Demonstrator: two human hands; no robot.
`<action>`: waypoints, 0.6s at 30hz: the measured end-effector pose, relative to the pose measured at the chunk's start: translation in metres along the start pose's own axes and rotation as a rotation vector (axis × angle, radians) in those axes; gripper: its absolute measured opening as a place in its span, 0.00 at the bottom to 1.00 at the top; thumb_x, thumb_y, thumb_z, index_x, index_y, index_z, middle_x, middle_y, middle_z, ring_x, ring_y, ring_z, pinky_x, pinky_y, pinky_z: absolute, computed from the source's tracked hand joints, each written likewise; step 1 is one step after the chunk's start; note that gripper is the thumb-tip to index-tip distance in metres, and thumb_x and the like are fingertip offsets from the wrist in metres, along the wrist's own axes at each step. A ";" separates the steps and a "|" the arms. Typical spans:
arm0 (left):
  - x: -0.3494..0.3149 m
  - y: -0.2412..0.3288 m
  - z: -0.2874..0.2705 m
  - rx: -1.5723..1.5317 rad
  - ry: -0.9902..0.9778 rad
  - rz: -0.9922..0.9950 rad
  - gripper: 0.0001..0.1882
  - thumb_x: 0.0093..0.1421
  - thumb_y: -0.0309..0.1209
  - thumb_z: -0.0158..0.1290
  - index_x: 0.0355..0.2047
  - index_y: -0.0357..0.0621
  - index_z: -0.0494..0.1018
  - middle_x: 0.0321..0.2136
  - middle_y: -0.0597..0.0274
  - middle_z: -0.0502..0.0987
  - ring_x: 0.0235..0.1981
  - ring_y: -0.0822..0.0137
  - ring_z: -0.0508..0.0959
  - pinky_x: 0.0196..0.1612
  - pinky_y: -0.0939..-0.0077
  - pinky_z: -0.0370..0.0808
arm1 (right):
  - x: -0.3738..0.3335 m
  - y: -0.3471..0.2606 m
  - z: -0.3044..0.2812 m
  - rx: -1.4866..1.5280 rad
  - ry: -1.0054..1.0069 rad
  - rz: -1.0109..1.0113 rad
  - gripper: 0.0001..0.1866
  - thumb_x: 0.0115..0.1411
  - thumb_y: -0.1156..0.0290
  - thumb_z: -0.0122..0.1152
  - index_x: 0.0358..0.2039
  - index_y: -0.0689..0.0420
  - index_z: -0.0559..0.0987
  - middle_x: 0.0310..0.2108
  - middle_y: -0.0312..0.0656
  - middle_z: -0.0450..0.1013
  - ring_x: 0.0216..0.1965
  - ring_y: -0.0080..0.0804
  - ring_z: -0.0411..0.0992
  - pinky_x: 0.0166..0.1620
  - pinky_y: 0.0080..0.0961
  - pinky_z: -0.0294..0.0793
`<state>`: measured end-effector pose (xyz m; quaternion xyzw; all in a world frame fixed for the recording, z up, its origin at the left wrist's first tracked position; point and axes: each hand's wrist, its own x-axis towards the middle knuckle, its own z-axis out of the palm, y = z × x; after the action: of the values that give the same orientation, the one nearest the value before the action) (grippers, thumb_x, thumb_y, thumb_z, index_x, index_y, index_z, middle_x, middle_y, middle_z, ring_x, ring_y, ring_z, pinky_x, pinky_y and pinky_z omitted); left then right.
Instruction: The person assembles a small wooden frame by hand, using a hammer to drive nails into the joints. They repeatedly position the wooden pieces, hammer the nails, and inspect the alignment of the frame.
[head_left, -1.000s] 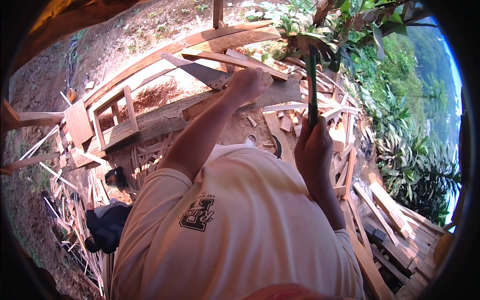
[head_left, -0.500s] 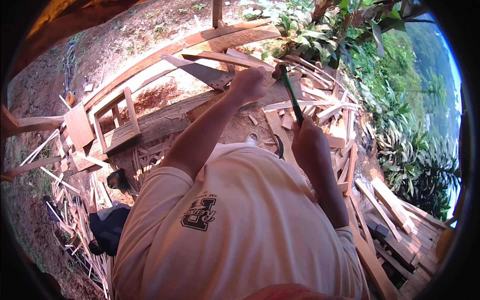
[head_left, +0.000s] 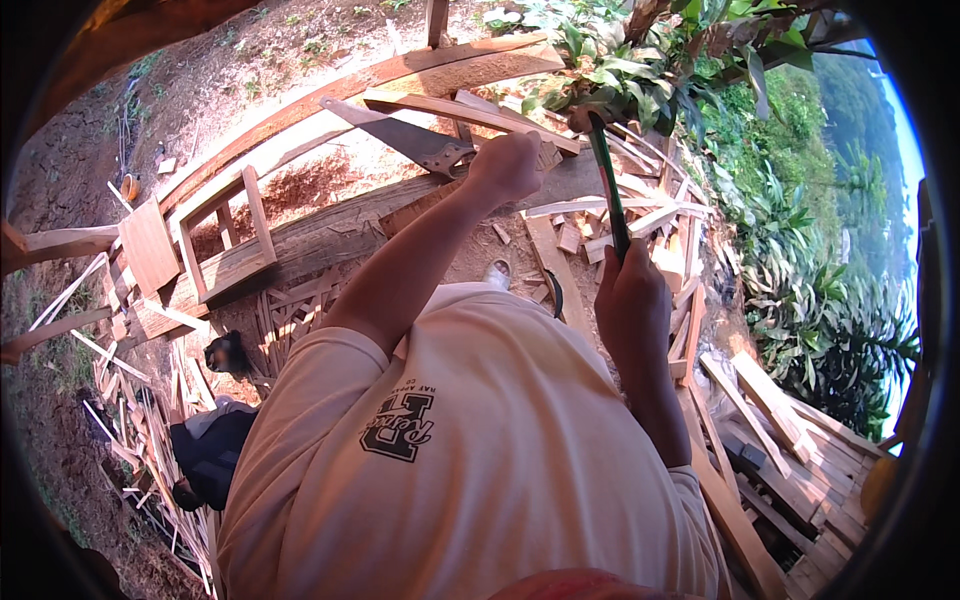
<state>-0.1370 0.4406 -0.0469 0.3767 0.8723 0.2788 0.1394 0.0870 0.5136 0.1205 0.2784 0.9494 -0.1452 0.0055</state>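
Head view, left hand: I see my left hand [head_left: 512, 165] stretched out over the beam [head_left: 330, 225], fingers curled shut on something small; I cannot tell what it pinches.
Head view, right hand: my right hand [head_left: 630, 300] is wrapped tight around the hammer [head_left: 605, 175] handle, head raised toward the leaves [head_left: 620, 70].
Hammer: green handle, upright and slightly tilted, just right of my left hand, apart from it.
Saw: the saw [head_left: 400, 135] lies across the beam's far edge, its handle end beside my left hand.
Frame: a small wooden frame [head_left: 225, 240] stands at the beam's left end.
Scraps: wood offcuts [head_left: 640, 225] lie past the beam's right end.
Shirt: my pale shirt [head_left: 470, 450] fills the lower middle.
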 end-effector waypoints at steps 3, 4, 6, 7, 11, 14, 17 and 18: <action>0.002 -0.001 -0.006 0.002 -0.015 -0.014 0.20 0.58 0.42 0.64 0.42 0.37 0.77 0.35 0.41 0.84 0.41 0.42 0.86 0.45 0.47 0.82 | -0.005 -0.020 -0.013 0.152 0.219 -0.055 0.13 0.75 0.64 0.53 0.41 0.63 0.69 0.28 0.60 0.78 0.31 0.66 0.79 0.32 0.57 0.76; 0.000 0.002 -0.006 -0.002 -0.016 -0.023 0.19 0.56 0.38 0.64 0.41 0.36 0.78 0.36 0.41 0.84 0.41 0.42 0.86 0.46 0.49 0.83 | -0.005 -0.020 -0.008 0.171 0.222 -0.041 0.13 0.75 0.65 0.53 0.42 0.63 0.70 0.27 0.61 0.78 0.33 0.66 0.80 0.33 0.57 0.77; 0.000 0.007 -0.008 -0.009 -0.016 0.000 0.18 0.54 0.34 0.64 0.41 0.34 0.78 0.36 0.41 0.84 0.41 0.43 0.86 0.47 0.50 0.83 | 0.001 -0.016 0.007 0.042 0.059 0.042 0.13 0.75 0.65 0.53 0.42 0.64 0.70 0.26 0.61 0.78 0.33 0.66 0.80 0.33 0.57 0.77; 0.001 0.008 -0.008 -0.011 -0.011 0.022 0.18 0.54 0.34 0.64 0.41 0.34 0.78 0.36 0.41 0.84 0.41 0.43 0.86 0.46 0.50 0.83 | 0.003 -0.010 0.019 -0.021 -0.023 0.084 0.13 0.75 0.65 0.53 0.42 0.64 0.70 0.26 0.61 0.78 0.32 0.67 0.80 0.33 0.57 0.77; 0.000 0.001 -0.004 0.001 -0.015 0.036 0.17 0.54 0.33 0.64 0.41 0.34 0.79 0.35 0.40 0.84 0.40 0.43 0.86 0.45 0.51 0.84 | 0.002 -0.017 -0.004 -0.021 -0.043 0.099 0.12 0.75 0.65 0.53 0.38 0.62 0.69 0.25 0.61 0.78 0.30 0.68 0.79 0.33 0.58 0.76; -0.002 0.006 -0.013 0.016 -0.033 0.008 0.18 0.54 0.33 0.63 0.41 0.33 0.79 0.35 0.39 0.84 0.40 0.44 0.87 0.44 0.51 0.84 | -0.005 -0.031 -0.019 0.130 0.203 -0.012 0.11 0.74 0.69 0.56 0.39 0.63 0.69 0.26 0.60 0.76 0.29 0.66 0.78 0.31 0.57 0.74; -0.001 0.007 -0.010 -0.005 -0.016 -0.008 0.17 0.53 0.33 0.63 0.40 0.34 0.79 0.34 0.40 0.84 0.39 0.43 0.87 0.44 0.51 0.84 | -0.007 -0.021 0.008 0.162 0.297 -0.027 0.12 0.74 0.68 0.56 0.39 0.64 0.69 0.28 0.60 0.76 0.29 0.66 0.78 0.30 0.56 0.75; 0.001 0.007 -0.008 -0.006 -0.006 0.021 0.17 0.53 0.33 0.63 0.40 0.34 0.79 0.34 0.40 0.84 0.39 0.43 0.87 0.44 0.51 0.84 | -0.007 -0.013 0.024 0.097 0.220 0.000 0.12 0.75 0.68 0.55 0.38 0.64 0.69 0.23 0.61 0.74 0.27 0.66 0.76 0.28 0.57 0.71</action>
<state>-0.1370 0.4423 -0.0363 0.3863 0.8671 0.2816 0.1399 0.0847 0.4933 0.1020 0.2925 0.9362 -0.1596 -0.1122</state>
